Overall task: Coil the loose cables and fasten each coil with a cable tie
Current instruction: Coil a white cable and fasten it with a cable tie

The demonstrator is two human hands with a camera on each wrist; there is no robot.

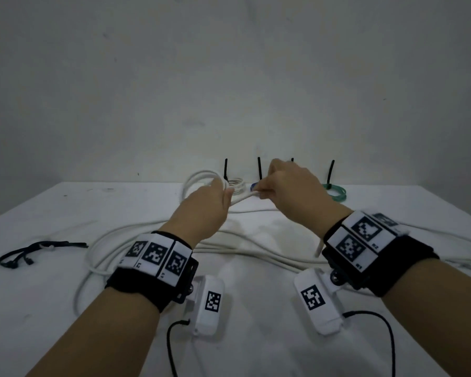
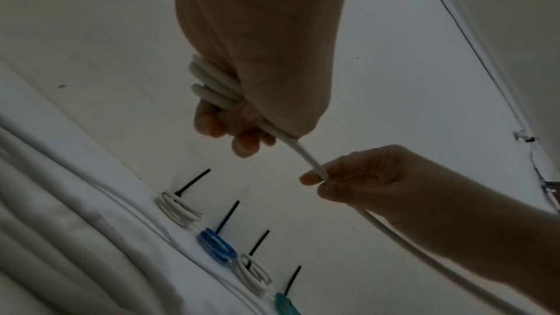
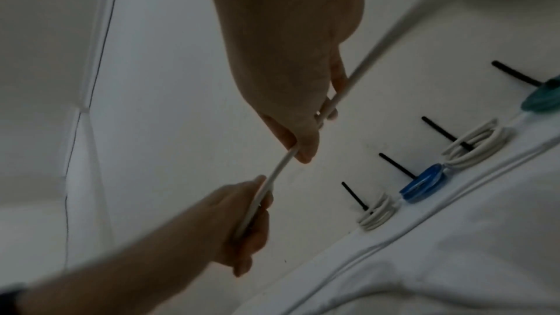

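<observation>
At frame centre, both hands grip one thick white round cable.
Left hand fists its coiled loops; right hand pinches the taut strand.

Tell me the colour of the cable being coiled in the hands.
White cable; clearest in the left wrist view.

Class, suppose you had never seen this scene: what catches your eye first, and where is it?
Mid-table, the left hand grips a white cable coil while the right hand pinches its loose strand. Behind them, by the wall, four tied coils stand in a row, including a blue coil and a green coil.
</observation>
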